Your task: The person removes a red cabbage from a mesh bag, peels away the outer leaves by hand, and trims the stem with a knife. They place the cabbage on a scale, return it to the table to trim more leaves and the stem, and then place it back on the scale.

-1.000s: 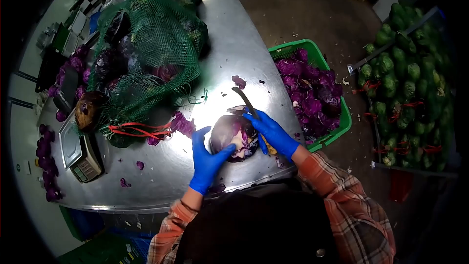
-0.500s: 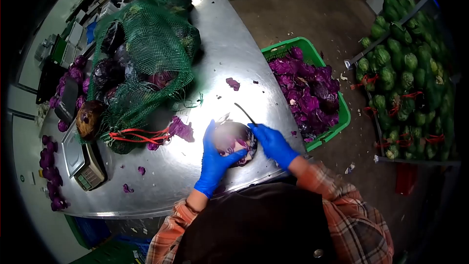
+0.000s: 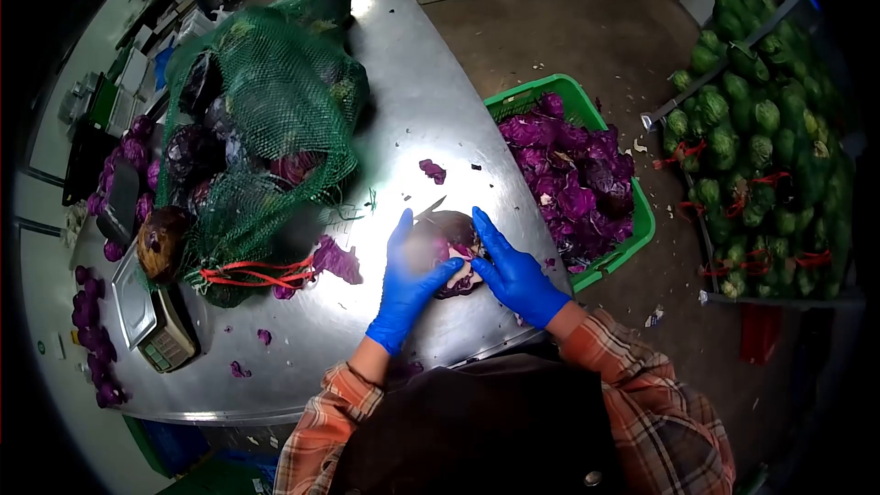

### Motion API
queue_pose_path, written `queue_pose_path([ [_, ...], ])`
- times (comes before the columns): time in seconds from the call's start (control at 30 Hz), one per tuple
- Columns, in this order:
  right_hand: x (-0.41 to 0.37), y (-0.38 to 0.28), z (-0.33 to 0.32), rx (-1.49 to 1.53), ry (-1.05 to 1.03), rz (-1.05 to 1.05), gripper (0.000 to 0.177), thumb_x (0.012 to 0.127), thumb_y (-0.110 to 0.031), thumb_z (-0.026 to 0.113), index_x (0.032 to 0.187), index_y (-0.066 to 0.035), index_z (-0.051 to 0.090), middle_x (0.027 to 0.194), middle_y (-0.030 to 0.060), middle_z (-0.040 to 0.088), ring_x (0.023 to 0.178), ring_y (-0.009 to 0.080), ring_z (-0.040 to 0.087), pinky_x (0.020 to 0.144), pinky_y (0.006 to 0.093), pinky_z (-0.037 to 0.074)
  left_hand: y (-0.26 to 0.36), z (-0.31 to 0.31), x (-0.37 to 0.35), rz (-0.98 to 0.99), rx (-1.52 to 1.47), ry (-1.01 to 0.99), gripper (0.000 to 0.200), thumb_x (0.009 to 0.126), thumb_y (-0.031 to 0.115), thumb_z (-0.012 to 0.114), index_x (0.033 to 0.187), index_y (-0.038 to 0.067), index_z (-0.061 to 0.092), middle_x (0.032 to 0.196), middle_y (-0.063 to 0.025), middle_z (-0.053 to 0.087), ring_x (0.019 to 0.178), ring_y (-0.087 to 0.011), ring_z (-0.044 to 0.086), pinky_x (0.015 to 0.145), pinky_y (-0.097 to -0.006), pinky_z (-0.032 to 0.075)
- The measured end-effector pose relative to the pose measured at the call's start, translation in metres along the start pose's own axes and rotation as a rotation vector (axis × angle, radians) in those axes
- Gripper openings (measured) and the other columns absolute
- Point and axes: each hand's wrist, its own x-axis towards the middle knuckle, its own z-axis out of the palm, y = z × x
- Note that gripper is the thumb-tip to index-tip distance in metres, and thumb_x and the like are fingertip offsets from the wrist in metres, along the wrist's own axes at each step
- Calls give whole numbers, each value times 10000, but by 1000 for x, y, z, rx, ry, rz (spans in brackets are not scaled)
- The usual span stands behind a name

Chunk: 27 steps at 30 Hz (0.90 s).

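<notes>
Cupping the red cabbage head (image 3: 456,252) from both sides, the two blue-gloved hands sit just above the plaid sleeves at lower centre of the frame. The left hand (image 3: 410,273) is spread wide and wraps the head's left side, thumb across its front. The right hand (image 3: 513,268) lies against the right side with its fingers stretched out. A thin knife (image 3: 429,209) blade tip pokes out beyond the head at its upper left, but the handle is hidden, so I cannot tell whether the right hand grips it. The head rests on the steel tabletop (image 3: 440,101) near its front edge, with pale cut flesh showing at its lower right, so trimming of this one looks under way, not finished.

Just left of the hands lies a loose purple leaf (image 3: 337,259), and a smaller scrap (image 3: 432,170) sits a little farther up the tabletop. At right centre, beside the tabletop, the green crate (image 3: 532,92) is heaped with purple leaves (image 3: 577,174), which suggests a good deal of work is already done.

At upper left the green net sack (image 3: 266,101), closed by a red tie (image 3: 247,270), bulges with dark heads, so plenty seems left. A scale (image 3: 151,321) stands below it. Green cabbages (image 3: 761,137) fill the far right.
</notes>
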Motion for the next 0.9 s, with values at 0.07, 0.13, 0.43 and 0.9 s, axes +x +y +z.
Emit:
queue_pose_path([
  [0.07,7,8,4,-43,42,12,596,973,-254,509,1491,-127,243,1442,190,400,1098,363,594,872,370,510,-3,4,8,40,6,9,903,759,155,800,1460,33,243,1387,-182,396,1246,-265,465,1054,-354,405],
  [0.13,14,13,1,41,42,70,529,980,-215,501,1465,-111,319,1387,192,474,1119,303,598,892,346,493,-14,9,8,116,-22,38,883,769,147,792,1457,32,251,1379,-177,403,1238,-262,471,1043,-343,414],
  [0.43,53,27,-3,-141,121,181,248,926,-268,548,1112,-116,607,912,194,655,793,356,648,688,402,513,-22,1,20,76,20,40,976,702,196,853,1436,-28,250,1288,-172,497,1136,-232,538,977,-330,444],
  [0.9,59,112,-2,205,317,208,225,950,-311,521,957,-91,566,680,23,521,496,129,507,421,284,422,17,-16,-31,505,577,-186,1155,580,372,896,1476,68,235,1496,-196,300,1372,-321,323,1111,-428,320],
])
